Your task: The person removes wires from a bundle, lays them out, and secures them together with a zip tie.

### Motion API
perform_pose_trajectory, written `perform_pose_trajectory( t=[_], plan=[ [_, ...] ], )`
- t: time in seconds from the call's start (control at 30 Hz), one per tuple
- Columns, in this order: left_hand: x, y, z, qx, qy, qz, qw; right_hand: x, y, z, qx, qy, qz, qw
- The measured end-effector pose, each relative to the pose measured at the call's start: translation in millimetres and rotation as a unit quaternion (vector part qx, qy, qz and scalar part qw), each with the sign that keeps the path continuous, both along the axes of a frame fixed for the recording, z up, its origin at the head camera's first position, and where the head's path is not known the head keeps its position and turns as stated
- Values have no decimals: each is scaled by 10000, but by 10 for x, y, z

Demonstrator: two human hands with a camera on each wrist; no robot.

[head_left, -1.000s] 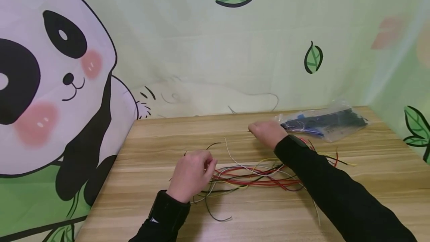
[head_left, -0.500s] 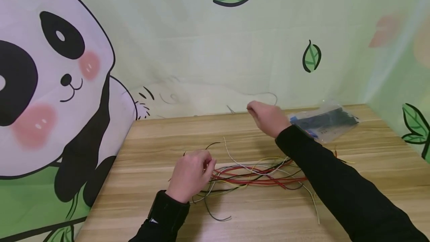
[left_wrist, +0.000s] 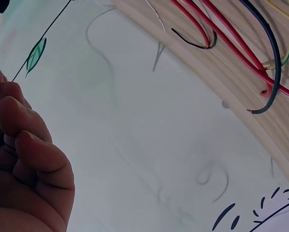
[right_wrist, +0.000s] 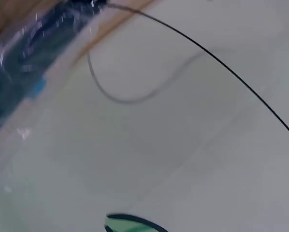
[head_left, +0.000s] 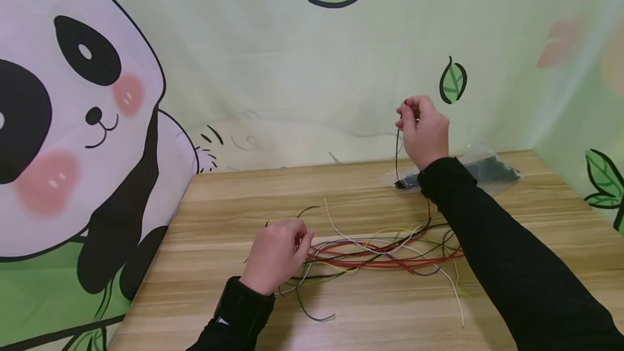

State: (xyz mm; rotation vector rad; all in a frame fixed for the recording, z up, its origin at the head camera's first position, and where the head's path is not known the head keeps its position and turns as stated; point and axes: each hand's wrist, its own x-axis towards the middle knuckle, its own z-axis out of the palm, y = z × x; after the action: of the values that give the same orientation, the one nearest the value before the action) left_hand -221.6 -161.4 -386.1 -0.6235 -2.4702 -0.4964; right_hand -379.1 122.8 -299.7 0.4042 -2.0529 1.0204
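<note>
In the head view my right hand [head_left: 424, 131] is raised above the back of the table and pinches one end of a thin black cable tie [head_left: 397, 153]. The tie hangs down to the mouth of a clear plastic bag [head_left: 478, 156] of dark cable ties [head_left: 494, 171]; in the right wrist view the tie [right_wrist: 222, 63] arcs from the bag's end. Loosely curled, my left hand [head_left: 278, 256] stays over the left end of a pile of wires [head_left: 380, 264]. The left wrist view shows its fingers [left_wrist: 40, 154] bent, with nothing visible in the palm.
Red, black, white, yellow and green wires lie loosely bundled across the wooden table [head_left: 370, 318]. One white wire [head_left: 455, 291] strays toward the front. Behind stands a cloth backdrop [head_left: 273, 69] printed with a panda and leaves.
My right hand has risen from the bag's mouth and swung up and to the right, stretching the black cable tie out above the bag. The left hand has stayed in place.
</note>
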Motion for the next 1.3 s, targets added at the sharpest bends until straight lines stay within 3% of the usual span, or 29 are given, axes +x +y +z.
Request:
perform_pose_trajectory(
  t=[0.2, 0.33, 0.53, 0.7, 0.77, 0.93, 1.17, 1.3],
  plan=[
    [-5, 13, 8, -9, 17, -11, 10000, 76, 77, 229, 306, 651, 97, 9974],
    [-5, 19, 6, 21, -19, -1, 10000, 160, 100, 358, 236, 851, 282, 9957],
    [4, 26, -2, 29, -48, 27, 10000, 417, 98, 493, -621, 579, 624, 9944],
    [1, 36, -10, 4, -44, 23, 10000, 758, 38, 547, -1567, 308, 1173, 9802],
    [-3, 43, -17, 28, -51, 14, 10000, 818, 33, 496, -1915, 217, 1487, 9699],
    [-1, 67, -28, 167, -186, -21, 9997, 895, 35, 276, -2835, -111, 2279, 9314],
    [8, 91, -37, 204, -288, -142, 9993, 1134, -13, 14, -4248, -456, 2955, 8545],
    [15, 108, -42, 419, -486, -318, 9974, 1228, -27, -112, -4485, -696, 3315, 8271]
  ],
)
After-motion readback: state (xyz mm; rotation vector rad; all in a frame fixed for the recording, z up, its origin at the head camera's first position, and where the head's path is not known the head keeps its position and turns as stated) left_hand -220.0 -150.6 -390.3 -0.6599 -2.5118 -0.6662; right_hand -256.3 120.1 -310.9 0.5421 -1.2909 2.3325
